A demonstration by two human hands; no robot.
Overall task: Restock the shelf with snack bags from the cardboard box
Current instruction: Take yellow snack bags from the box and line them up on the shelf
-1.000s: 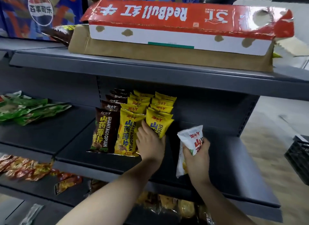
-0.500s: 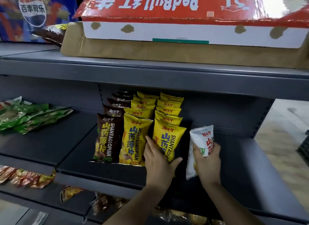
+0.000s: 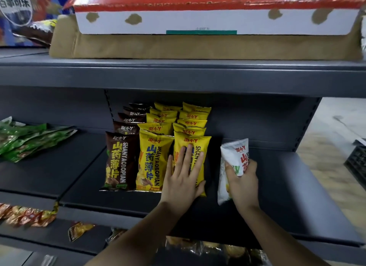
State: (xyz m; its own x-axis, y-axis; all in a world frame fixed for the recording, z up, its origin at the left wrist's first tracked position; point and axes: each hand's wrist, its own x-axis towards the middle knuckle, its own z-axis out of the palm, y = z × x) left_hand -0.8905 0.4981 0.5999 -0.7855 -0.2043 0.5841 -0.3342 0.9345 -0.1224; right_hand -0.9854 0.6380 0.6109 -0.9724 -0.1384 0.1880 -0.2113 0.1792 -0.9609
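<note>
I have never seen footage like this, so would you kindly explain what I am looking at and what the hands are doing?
There is no machine here: a camera worn on a person's head looks forward and down at their own two bare hands. The left hand presses flat on the front yellow snack bag, which stands in rows beside brown bags on a grey shelf. The right hand grips a white snack bag upright over the bare shelf space next to the yellow rows. A cardboard box sits on the shelf above.
</note>
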